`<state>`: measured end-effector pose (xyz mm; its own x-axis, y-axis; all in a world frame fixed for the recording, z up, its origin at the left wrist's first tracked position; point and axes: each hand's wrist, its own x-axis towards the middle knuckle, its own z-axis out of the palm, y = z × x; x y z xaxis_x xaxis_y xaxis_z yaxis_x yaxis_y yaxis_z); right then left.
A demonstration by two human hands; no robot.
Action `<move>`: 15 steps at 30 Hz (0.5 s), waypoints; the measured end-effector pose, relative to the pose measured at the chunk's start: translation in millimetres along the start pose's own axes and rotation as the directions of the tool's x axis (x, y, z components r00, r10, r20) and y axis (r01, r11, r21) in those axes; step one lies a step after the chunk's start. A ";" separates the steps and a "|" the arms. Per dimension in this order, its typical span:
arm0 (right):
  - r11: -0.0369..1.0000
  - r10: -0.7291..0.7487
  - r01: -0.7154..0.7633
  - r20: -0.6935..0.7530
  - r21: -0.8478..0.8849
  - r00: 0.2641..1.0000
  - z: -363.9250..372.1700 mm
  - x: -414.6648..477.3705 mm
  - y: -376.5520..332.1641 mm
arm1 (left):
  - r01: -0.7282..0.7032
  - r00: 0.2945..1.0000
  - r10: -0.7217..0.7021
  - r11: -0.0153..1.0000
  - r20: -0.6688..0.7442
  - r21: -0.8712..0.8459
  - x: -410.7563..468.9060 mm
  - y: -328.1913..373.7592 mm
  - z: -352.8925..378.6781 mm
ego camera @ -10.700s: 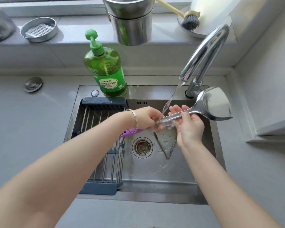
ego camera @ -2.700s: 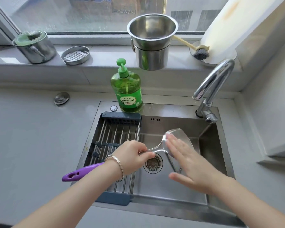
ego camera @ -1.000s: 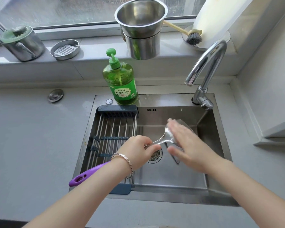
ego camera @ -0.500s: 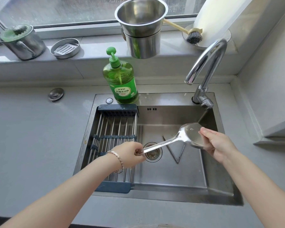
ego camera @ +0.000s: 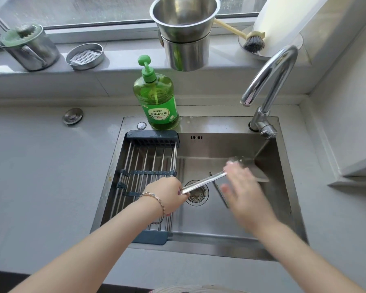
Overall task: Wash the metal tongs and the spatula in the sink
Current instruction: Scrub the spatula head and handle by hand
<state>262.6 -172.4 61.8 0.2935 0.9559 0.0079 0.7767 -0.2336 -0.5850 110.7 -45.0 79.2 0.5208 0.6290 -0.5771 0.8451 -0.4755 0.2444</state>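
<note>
1. The left hand [ego camera: 167, 194] is curled round the handle of the spatula [ego camera: 203, 182] and holds it above the sink [ego camera: 199, 240] basin. The handle's tail is hidden under that hand and wrist.
2. The right hand [ego camera: 241, 187] is blurred, with fingers straight across the blade. Whether they press on it I cannot tell.
3. The spatula looks to be stiff, light steel, probably slick when wet. It is best gripped firmly at the handle, away from the blade edge.
4. The tongs [ego camera: 219, 190] lie on the basin floor beside the drain. One arm shows and the rest is covered by the right hand.
5. At the faucet [ego camera: 268, 81] no stream can be made out.
</note>
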 end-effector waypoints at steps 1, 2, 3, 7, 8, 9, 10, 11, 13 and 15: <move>0.986 -0.142 0.148 0.075 -0.078 0.987 10.6 -8.6 -14.9 | 0.000 0.999 0.000 1.000 -0.038 -0.004 0.0 6.6 0.5; 0.951 -0.249 0.270 0.142 -0.152 0.958 19.3 -17.1 -25.0 | -0.002 0.997 0.002 1.000 -0.077 -0.004 0.4 12.0 0.8; 0.915 -0.317 0.353 0.194 -0.196 0.929 23.6 -22.5 -29.5 | -0.005 0.994 0.005 1.000 -0.110 -0.006 0.6 15.7 0.6; 0.952 -0.185 0.186 0.025 -0.243 0.982 0.5 -2.3 -8.2 | -0.017 0.988 0.013 1.000 -0.154 -0.020 -1.6 14.2 -5.4; 0.963 -0.125 0.124 0.010 -0.239 0.992 -4.3 2.8 -5.5 | -0.019 0.989 0.017 1.000 -0.148 -0.012 -2.7 13.4 -6.2; 0.958 -0.130 0.134 0.031 -0.254 0.991 -5.1 4.4 -9.3 | -0.027 0.990 0.026 1.000 -0.141 -0.004 -3.6 14.1 -6.2; 0.941 -0.185 0.203 0.092 -0.271 0.978 -1.3 2.5 -15.7 | -0.046 0.990 0.046 0.999 -0.134 0.004 -4.5 15.8 -5.5; 0.912 -0.260 0.298 0.163 -0.282 0.952 5.3 -1.5 -21.1 | -0.073 0.989 0.074 0.997 -0.127 0.007 -5.5 18.3 -4.2; 0.862 -0.378 0.435 0.241 -0.261 0.894 8.5 -4.9 -23.8 | -0.107 0.987 0.106 0.994 -0.123 0.000 -7.7 22.2 -1.8; 0.894 -0.320 0.353 0.159 -0.275 0.934 0.5 3.2 -13.9 | -0.086 0.989 0.082 0.996 -0.126 -0.030 -9.2 22.0 -1.2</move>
<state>252.5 -166.1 69.6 -0.0632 0.9958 0.0662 0.9515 0.0801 -0.2970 124.7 -60.5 90.8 0.5994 0.6601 -0.4527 0.8002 -0.5093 0.3168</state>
